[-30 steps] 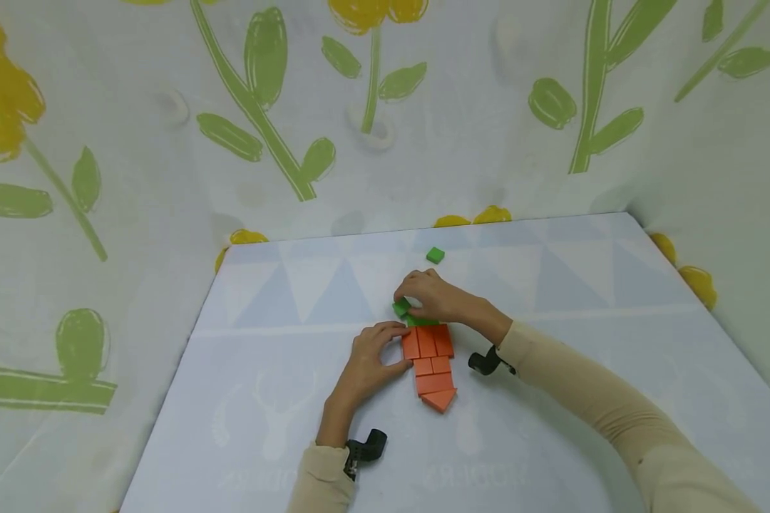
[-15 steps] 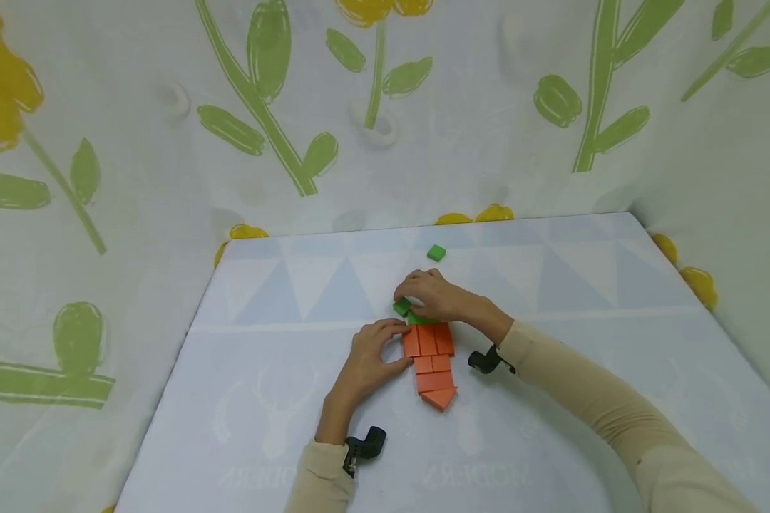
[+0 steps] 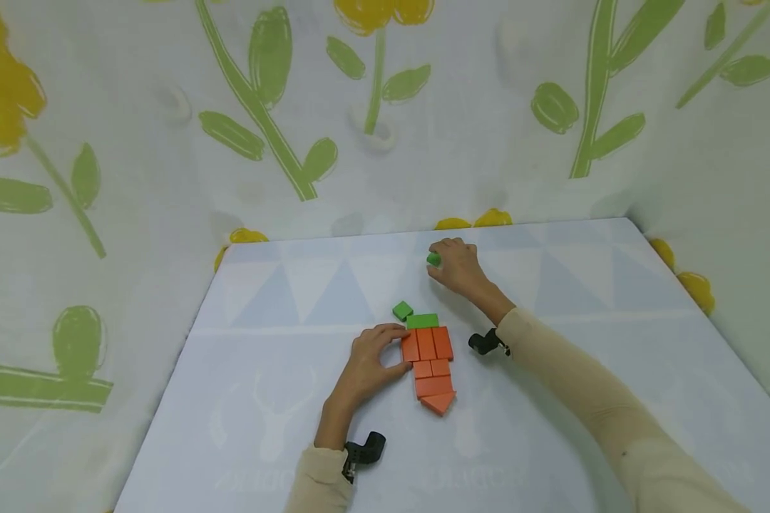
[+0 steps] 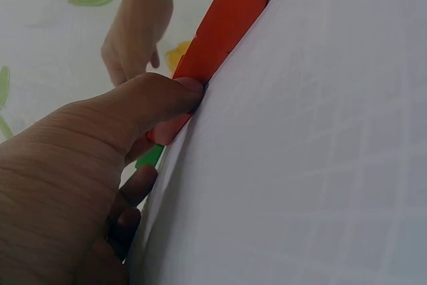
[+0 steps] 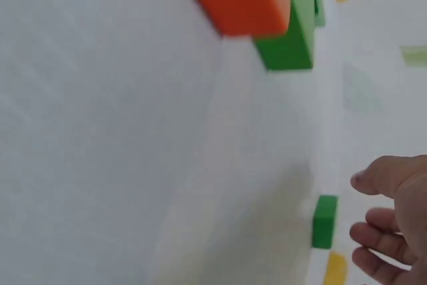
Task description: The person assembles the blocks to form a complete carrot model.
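Observation:
Orange blocks (image 3: 426,343) lie flat in a narrowing shape, with a triangular one (image 3: 438,403) at the near end. My left hand (image 3: 372,360) holds the leftmost tall block (image 3: 410,346), index fingertip at its far end and thumb at its near end. Along the far edge lies a long green block (image 3: 422,321); a small green block (image 3: 402,311) sits at its left corner. Farther back, my right hand (image 3: 457,267) is at another small green block (image 3: 433,259). In the right wrist view the thumb and fingers are spread, and that green block (image 5: 325,221) stands just beyond their tips.
The blocks lie on a white table (image 3: 282,420) with pale blue triangles. A flowered cloth (image 3: 423,164) rises behind the table's back edge and along its sides. Black cameras (image 3: 373,447) are strapped to both wrists.
My right hand has left the small green block at the corner and moved back and right to the far green block. The left hand stays where it was.

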Tool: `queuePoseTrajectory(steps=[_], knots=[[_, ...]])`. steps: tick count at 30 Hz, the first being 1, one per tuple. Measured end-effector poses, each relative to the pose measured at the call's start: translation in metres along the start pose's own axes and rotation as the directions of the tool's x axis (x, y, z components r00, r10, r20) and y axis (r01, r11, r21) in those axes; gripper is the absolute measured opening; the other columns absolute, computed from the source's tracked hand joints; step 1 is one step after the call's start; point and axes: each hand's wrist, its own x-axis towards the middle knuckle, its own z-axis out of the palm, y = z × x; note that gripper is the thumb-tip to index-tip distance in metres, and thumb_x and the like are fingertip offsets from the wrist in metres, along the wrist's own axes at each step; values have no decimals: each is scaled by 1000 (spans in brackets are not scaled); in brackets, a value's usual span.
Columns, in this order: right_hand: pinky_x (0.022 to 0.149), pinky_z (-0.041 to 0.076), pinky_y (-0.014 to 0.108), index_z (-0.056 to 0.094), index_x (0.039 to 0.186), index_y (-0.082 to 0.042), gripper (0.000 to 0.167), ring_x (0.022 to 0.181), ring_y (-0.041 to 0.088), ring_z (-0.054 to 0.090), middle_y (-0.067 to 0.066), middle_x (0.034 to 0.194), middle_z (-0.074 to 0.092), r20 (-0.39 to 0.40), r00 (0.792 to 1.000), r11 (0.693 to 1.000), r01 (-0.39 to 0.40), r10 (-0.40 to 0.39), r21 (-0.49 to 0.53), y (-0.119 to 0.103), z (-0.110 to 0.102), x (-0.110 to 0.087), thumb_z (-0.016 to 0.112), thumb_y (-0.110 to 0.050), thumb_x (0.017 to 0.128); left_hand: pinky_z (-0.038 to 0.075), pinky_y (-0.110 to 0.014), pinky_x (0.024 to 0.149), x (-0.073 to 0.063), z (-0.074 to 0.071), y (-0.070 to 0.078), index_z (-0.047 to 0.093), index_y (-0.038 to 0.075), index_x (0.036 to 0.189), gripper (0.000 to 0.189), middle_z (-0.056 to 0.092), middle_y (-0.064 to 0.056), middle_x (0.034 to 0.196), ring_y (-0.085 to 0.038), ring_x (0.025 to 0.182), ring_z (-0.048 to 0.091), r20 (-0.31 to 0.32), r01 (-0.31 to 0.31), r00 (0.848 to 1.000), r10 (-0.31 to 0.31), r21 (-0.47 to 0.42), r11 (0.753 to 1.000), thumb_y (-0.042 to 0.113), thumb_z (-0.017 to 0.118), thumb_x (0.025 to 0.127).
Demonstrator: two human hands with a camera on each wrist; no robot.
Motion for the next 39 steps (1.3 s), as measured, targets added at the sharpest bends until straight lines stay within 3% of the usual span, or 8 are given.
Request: queuePoseTrajectory(steps=[4, 7, 14, 21, 27, 33, 39], knots=[[99, 31, 57, 63, 125, -3, 40, 125, 37, 46, 15, 127, 61, 16, 994, 994, -105, 105, -24, 11, 6, 8, 70, -26, 93, 33, -46, 103, -1, 1, 1, 62, 24, 135, 51, 53, 9, 141, -17, 127, 47, 14, 4, 1000, -4, 0, 1000, 32, 78, 87], [101, 29, 58, 64, 120, -3, 34, 121, 37, 47, 16, 121, 63, 18, 992, 992, -123, 124, -30, 15, 9, 13, 70, -22, 93, 34, -46, 102, -1, 0, 2, 62, 24, 135, 51, 53, 10, 141, -17, 127, 46, 18, 9, 1000, -9, 17, 1000, 33, 78, 87], [100, 28, 57, 68, 114, -5, 29, 110, 34, 53, 12, 110, 68, 0, 998, 998, -61, 61, 5, 18, -1, 4, 73, -21, 91, 32, -46, 105, -1, -1, 5, 61, 24, 135, 50, 52, 10, 142, -17, 128, 45, 22, 14, 1000, -15, 31, 999, 33, 77, 88], [100, 29, 58, 71, 111, -7, 27, 107, 31, 57, 6, 106, 72, -39, 999, 997, 37, -34, 64, 10, -14, -31, 76, -21, 88, 31, -48, 106, 1, -3, 4, 62, 23, 135, 51, 52, 8, 142, -19, 128, 46, 7, 3, 1000, -3, 25, 1000, 31, 77, 88], [101, 29, 58, 72, 109, -8, 28, 111, 29, 56, 4, 105, 72, -20, 995, 993, 97, -96, 71, -2, -17, -60, 79, -22, 87, 30, -48, 106, -1, -3, 4, 61, 23, 136, 51, 52, 9, 141, -18, 128, 45, 15, 17, 1000, -18, 13, 1000, 34, 77, 88], [102, 28, 60, 71, 109, -9, 28, 113, 28, 54, 4, 106, 71, -13, 992, 991, 125, -124, 48, -7, -13, -76, 80, -22, 86, 31, -50, 106, -1, -2, 4, 62, 22, 135, 52, 53, 7, 141, -21, 128, 46, 0, -3, 1000, 3, 9, 1000, 32, 78, 87], [102, 28, 60, 72, 108, -9, 28, 112, 29, 55, 5, 106, 71, -24, 992, 991, 125, -124, 43, -6, -10, -83, 81, -22, 85, 29, -46, 108, 0, -1, 5, 61, 24, 136, 52, 52, 9, 141, -17, 129, 45, 12, 21, 1000, -21, 13, 1000, 34, 77, 88]])
